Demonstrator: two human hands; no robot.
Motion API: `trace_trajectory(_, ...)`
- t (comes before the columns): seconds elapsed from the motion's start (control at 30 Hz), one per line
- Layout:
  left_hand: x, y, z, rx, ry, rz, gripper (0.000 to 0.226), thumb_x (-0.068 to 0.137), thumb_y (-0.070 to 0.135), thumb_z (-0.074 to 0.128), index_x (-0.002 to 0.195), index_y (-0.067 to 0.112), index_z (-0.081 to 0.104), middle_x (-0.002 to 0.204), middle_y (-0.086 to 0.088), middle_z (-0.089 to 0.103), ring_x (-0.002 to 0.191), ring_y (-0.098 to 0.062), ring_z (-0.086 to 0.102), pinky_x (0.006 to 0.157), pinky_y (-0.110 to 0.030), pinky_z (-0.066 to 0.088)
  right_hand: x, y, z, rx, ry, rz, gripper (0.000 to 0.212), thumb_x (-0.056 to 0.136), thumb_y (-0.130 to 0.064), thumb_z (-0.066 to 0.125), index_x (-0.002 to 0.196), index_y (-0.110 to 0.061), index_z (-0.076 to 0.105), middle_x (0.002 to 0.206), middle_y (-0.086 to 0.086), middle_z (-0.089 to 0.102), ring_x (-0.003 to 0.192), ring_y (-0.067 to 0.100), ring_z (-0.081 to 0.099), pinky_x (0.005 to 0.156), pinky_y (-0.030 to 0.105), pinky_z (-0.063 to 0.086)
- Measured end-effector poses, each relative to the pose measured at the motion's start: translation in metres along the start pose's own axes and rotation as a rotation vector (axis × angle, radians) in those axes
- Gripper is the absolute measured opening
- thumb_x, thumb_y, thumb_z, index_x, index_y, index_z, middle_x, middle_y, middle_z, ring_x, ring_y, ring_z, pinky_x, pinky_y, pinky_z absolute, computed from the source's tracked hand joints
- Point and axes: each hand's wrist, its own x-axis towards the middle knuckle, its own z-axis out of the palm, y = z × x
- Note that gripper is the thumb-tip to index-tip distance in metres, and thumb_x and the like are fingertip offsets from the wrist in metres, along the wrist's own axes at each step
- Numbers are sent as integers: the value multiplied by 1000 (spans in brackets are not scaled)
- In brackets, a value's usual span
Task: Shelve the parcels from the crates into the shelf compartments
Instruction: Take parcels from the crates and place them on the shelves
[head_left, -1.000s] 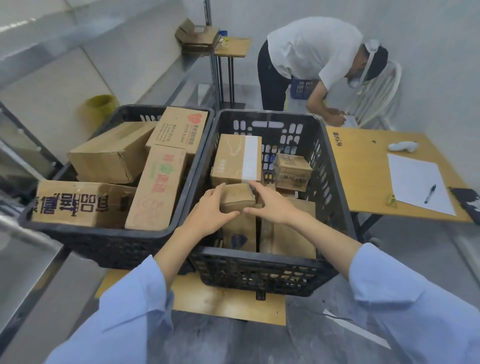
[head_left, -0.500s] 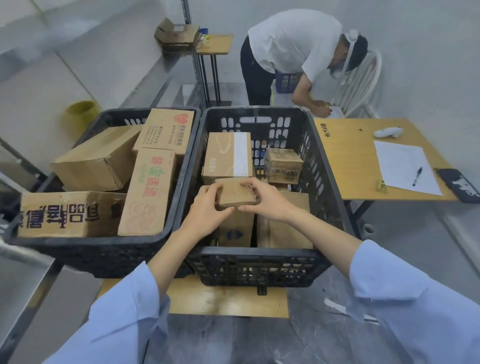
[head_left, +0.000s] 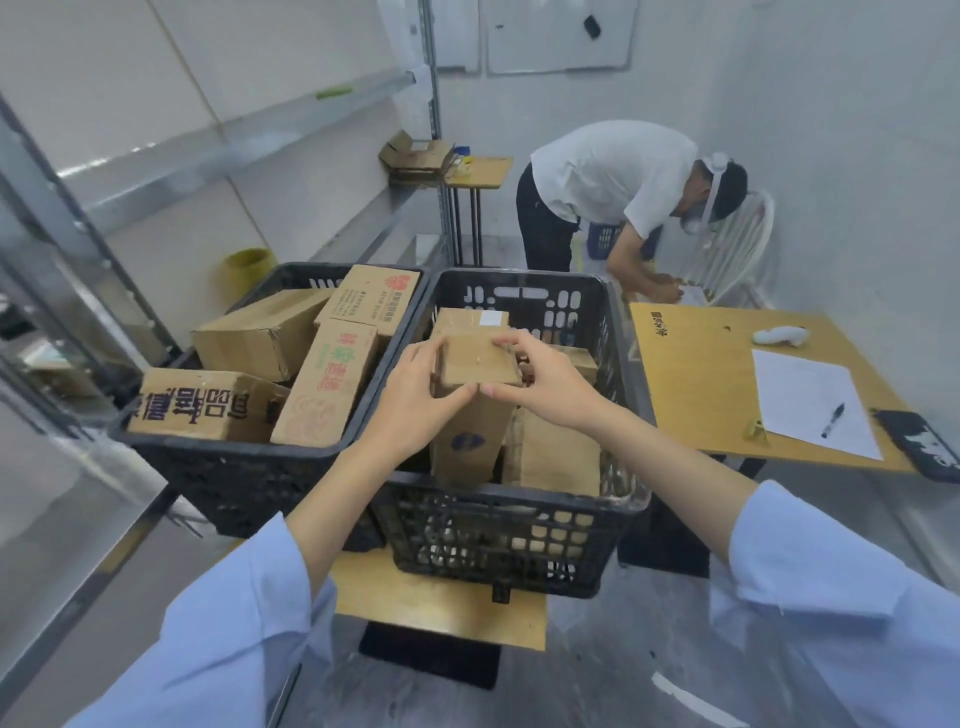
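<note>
A pen (head_left: 832, 421) lies on paper (head_left: 797, 389) atop the wooden table (head_left: 691, 384).

Dark pad (head_left: 930, 447) cut by the right edge; rear parcel (head_left: 470, 318) mostly behind the held box (head_left: 475, 361).

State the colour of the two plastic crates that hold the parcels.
Black: the left crate and the right crate alike, clearest in the head view.

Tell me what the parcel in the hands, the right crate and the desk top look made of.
Parcel: brown cardboard, matte, with creased edges and a blue printed mark.
Right crate: black moulded plastic, judging by its lattice walls and slight sheen.
Desk top: yellowish wood-look with a smooth finish; probably laminate or veneer, cannot tell which.
</note>
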Motion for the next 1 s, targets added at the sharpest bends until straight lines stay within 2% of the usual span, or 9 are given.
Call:
trace_trajectory(0.1, -15, 24, 0, -26, 86, -7, 71, 88, 38, 69, 148, 21, 35, 141, 2, 42, 120, -4, 42, 97, -22, 38, -14, -12, -15, 45, 14, -54, 55, 90, -34, 70, 138, -20, 46, 135, -5, 50, 117, 9, 46, 88, 20, 39)
trace_trajectory(0.23, -37, 47, 1, -52, 187, -30, 72, 88, 33, 70, 149, 23, 33, 146, 3, 40, 126, -2, 37, 105, -27, 36, -33, -23, -26, 88, 23, -105, 51, 93, -26, 66, 138, -19, 44, 142, 1, 48, 118, 11, 46, 95, 27, 42)
trace_trajectory(0.37, -61, 64, 0, -59, 265, -44, 76, 86, 32, 73, 149, 27, 32, 146, 4, 41, 132, -13, 41, 110, -45, 41, -47, -32, -30, 165, 20, -128, 68, 88, -23, 72, 144, -22, 34, 143, 1, 47, 127, 17, 49, 104, 42, 47)
trace_trajectory(0.47, -77, 76, -3, -29, 324, -93, 80, 84, 28, 75, 150, 26, 29, 150, 0, 36, 134, -16, 40, 112, -43, 39, -54, -38, -29, 197, 10, -125, 92, 83, -26, 78, 154, -24, 19, 148, 1, 43, 133, 18, 46, 111, 49, 40)
trace_trajectory(0.53, -85, 82, -5, -4, 352, -126, 83, 83, 24, 77, 151, 25, 29, 150, -1, 33, 129, -13, 43, 102, -21, 42, -55, -42, -27, 186, -1, -128, 101, 82, -27, 79, 157, -23, 11, 151, 1, 38, 134, 16, 43, 113, 46, 37)
trace_trajectory(0.6, -92, 86, -9, -2, 370, -130, 83, 82, 20, 79, 149, 24, 32, 142, -1, 36, 121, -9, 46, 83, -2, 43, -57, -47, -24, 147, -6, -159, 96, 82, -25, 79, 156, -19, 18, 145, 1, 37, 126, 10, 42, 112, 42, 39)
trace_trajectory(0.73, -105, 89, -22, -22, 417, -144, 79, 78, 22, 82, 144, 26, 39, 137, 1, 40, 112, -5, 55, 92, -20, 51, -59, -55, -16, 181, -15, -213, 83, 80, -21, 81, 148, -19, 33, 142, 0, 37, 125, 10, 41, 107, 46, 46)
trace_trajectory(0.87, -122, 89, -32, -86, 426, -156, 65, 79, 17, 81, 133, 24, 46, 135, 9, 48, 106, 17, 51, 81, -4, 47, -63, -63, -5, 293, -48, -229, 74, 82, -10, 78, 140, -23, 33, 147, -2, 39, 125, 7, 42, 106, 43, 47)
trace_trajectory(1.0, -139, 82, -36, -186, 457, -199, 57, 79, 15, 80, 125, 26, 48, 129, 14, 55, 119, 0, 54, 80, -6, 47, -66, -72, 5, 360, -112, -246, 65, 85, -10, 75, 134, -22, 34, 147, -1, 46, 130, 9, 44, 105, 32, 44)
